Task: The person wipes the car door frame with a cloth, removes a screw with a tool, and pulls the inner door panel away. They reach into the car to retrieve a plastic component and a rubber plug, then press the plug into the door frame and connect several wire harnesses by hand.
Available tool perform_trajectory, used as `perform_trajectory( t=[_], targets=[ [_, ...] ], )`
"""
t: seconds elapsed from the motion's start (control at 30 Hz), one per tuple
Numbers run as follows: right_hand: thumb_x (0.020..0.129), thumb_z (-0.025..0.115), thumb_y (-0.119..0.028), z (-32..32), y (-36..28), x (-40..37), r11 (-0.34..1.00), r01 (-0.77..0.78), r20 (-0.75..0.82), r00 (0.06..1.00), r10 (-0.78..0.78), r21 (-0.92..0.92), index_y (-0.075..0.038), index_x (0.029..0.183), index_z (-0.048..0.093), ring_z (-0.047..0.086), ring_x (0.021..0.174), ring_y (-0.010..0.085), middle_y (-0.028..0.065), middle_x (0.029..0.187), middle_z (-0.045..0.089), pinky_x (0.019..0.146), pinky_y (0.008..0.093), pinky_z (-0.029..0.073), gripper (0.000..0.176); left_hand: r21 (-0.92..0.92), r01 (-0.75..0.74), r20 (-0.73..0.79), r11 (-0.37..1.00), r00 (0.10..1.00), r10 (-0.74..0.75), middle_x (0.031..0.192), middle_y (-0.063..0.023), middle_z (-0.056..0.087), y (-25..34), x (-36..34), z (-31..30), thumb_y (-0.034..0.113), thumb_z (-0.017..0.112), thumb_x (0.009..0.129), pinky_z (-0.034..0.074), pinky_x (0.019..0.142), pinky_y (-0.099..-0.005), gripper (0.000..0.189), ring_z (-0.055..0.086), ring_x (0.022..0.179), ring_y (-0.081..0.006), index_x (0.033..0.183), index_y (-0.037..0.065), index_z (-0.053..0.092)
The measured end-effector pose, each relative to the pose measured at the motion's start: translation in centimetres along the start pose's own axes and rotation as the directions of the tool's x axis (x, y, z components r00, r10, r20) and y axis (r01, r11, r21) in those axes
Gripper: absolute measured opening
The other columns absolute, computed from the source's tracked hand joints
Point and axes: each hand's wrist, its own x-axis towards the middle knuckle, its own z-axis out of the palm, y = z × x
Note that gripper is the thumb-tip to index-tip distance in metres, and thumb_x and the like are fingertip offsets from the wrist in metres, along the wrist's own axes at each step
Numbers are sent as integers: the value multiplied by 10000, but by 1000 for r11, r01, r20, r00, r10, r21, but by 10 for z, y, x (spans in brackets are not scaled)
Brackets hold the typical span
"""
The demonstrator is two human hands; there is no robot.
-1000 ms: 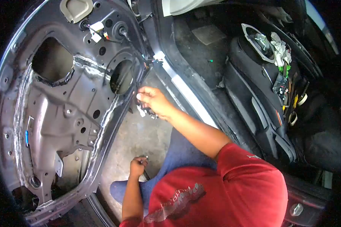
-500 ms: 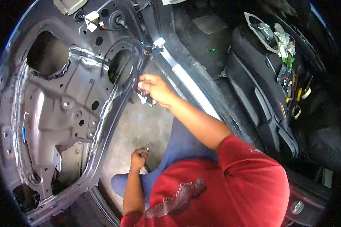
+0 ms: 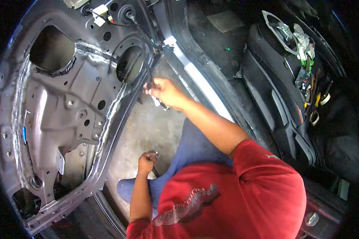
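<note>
My right hand (image 3: 163,93) pinches a black wiring harness (image 3: 149,65) in front of the door frame's edge. White connectors (image 3: 159,104) dangle just below its fingers. The harness runs up along the bare metal door (image 3: 60,105), past a round opening. Lower down, over the concrete floor (image 3: 143,127), my left hand (image 3: 146,163) is closed around a thin dark object; a small light tip shows above the fingers and a dark length below. What exactly it is cannot be made out.
A white-silver sill strip (image 3: 207,85) runs diagonally beside the floor. At right stands a black trim panel (image 3: 267,95) with wires and connectors (image 3: 305,79) on it. A blue-handled tool (image 3: 24,134) sits against the door's left side. My jeans-covered legs fill the lower middle.
The door and trim panel have shifted slightly in view. My right hand, with the harness and connectors, appears a little further right. My left hand sits slightly higher, still closed.
</note>
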Motion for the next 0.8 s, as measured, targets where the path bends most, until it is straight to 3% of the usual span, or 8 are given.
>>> perform_trajectory(
  t=[0.17, 0.23, 0.27, 0.33, 0.4, 0.47, 0.57, 0.8],
  targets=[
    [1007, 732, -116, -2, -23, -13, 943, -242, -87, 970, 228, -226, -34, 1263, 726, 739, 958, 205, 112, 1014, 778, 850, 372, 576, 268, 33, -70, 13, 997, 997, 70, 1129, -148, 738, -18, 5, 2, 80, 780, 863, 574, 872, -341, 208, 722, 972, -252, 1060, 44, 837],
    [1018, 751, -186, -8, -12, -10, 888, -65, -161, 987, -11, -456, -69, 1259, 711, 656, 669, 112, 41, 900, 731, 595, 346, 518, 271, -21, -95, 12, 995, 995, 96, 1143, -149, 744, -22, 5, 3, 98, 782, 864, 574, 878, -349, 220, 728, 991, -250, 1073, 58, 839],
    [1018, 751, -186, -11, -17, -12, 889, -60, -155, 988, -12, -455, -69, 1259, 711, 656, 669, 112, 41, 900, 731, 595, 346, 518, 271, -21, -94, 5, 995, 996, 94, 1143, -149, 744, -17, 3, 1, 98, 782, 864, 574, 878, -349, 220, 728, 991, -250, 1073, 58, 839],
    [984, 761, -243, -23, -33, -18, 862, -162, -221, 973, 60, -481, -51, 1281, 714, 750, 1126, 375, 206, 1182, 784, 965, 465, 562, 356, 52, -28, 19, 998, 999, 27, 1150, -161, 749, -2, -2, -3, 117, 803, 859, 578, 877, -357, 237, 733, 997, -257, 1088, 68, 838],
    [981, 763, -249, -43, -22, -15, 802, -36, -179, 980, -89, -596, -54, 1286, 708, 759, 1089, 352, 209, 1149, 783, 926, 450, 562, 367, 96, -73, 3, 993, 997, 73, 1149, -164, 750, -1, -2, -3, 122, 815, 852, 579, 881, -363, 245, 733, 990, -262, 1092, 78, 840],
    [982, 764, -248, -57, -27, -19, 815, -150, -239, 971, 15, -559, -53, 1312, 697, 759, 1058, 304, 197, 1133, 783, 901, 433, 561, 389, 138, -108, -22, 985, 994, 112, 1149, -168, 751, 0, -3, -4, 128, 827, 845, 581, 885, -369, 254, 733, 983, -266, 1095, 87, 841],
    [981, 769, -204, -81, -6, -18, 871, 21, -227, 962, -151, -490, -47, 1407, 658, 737, 1014, 235, 164, 1310, 757, 936, 388, 573, 467, 122, -30, -3, 992, 1000, 30, 1168, -169, 753, 2, -6, -4, 139, 834, 846, 582, 899, -383, 252, 735, 987, -285, 1095, 101, 844],
    [988, 774, -211, -102, -45, -38, 870, -107, -211, 977, 4, -480, -66, 1493, 598, 759, 1101, 237, 144, 1459, 688, 969, 378, 576, 554, 116, -97, -20, 989, 995, 100, 1128, -165, 754, -16, -2, 2, 117, 780, 877, 587, 886, -384, 292, 739, 976, -286, 1166, 118, 828]
  ],
)
